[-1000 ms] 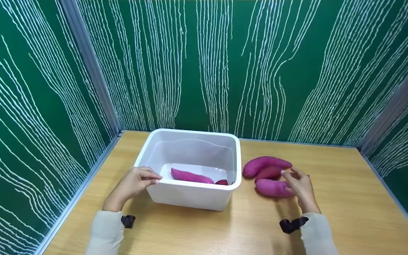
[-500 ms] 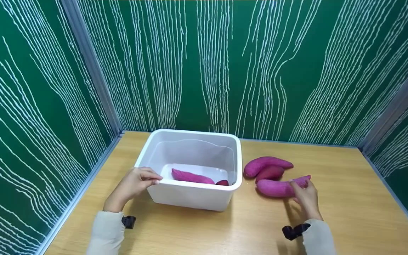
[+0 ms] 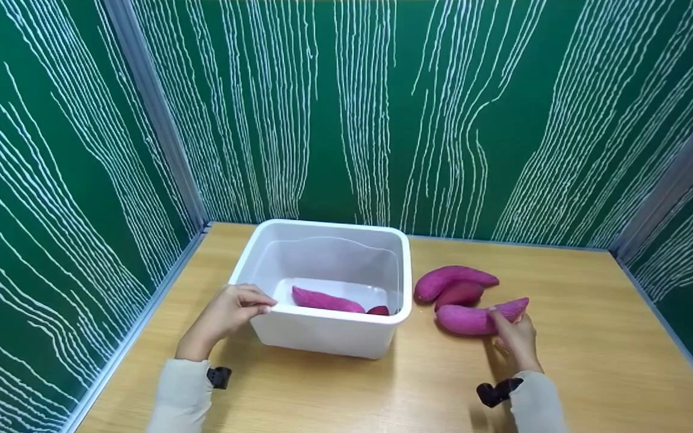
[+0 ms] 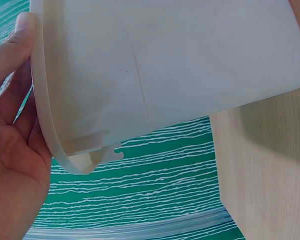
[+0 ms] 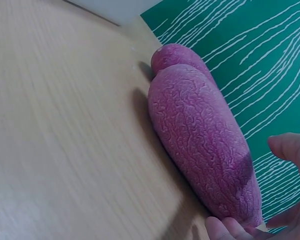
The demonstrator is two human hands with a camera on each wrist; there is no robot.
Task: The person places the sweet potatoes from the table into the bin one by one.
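In the head view my left hand (image 3: 226,316) pinches the front left rim of a white plastic bin (image 3: 322,334). The left wrist view has the thumb and fingers on either side of that rim. Inside the bin lie a pink-purple sweet potato (image 3: 325,300) and part of a darker red one (image 3: 378,310). My right hand (image 3: 518,340) is around the tapered right end of the nearest sweet potato (image 3: 467,320), which lies on the table. In the right wrist view its fingertips are right at that end, while the thumb stands apart.
Behind the nearest sweet potato lie a dark red one (image 3: 459,294) and a long, curved purple one (image 3: 452,279), close together. The wooden table (image 3: 346,397) is enclosed by green panels (image 3: 358,120) with white wavy lines at the back and sides.
My right hand has moved right and slightly towards me, from over the middle of the nearest sweet potato to its tapered end. The left hand and bin stay as they were.
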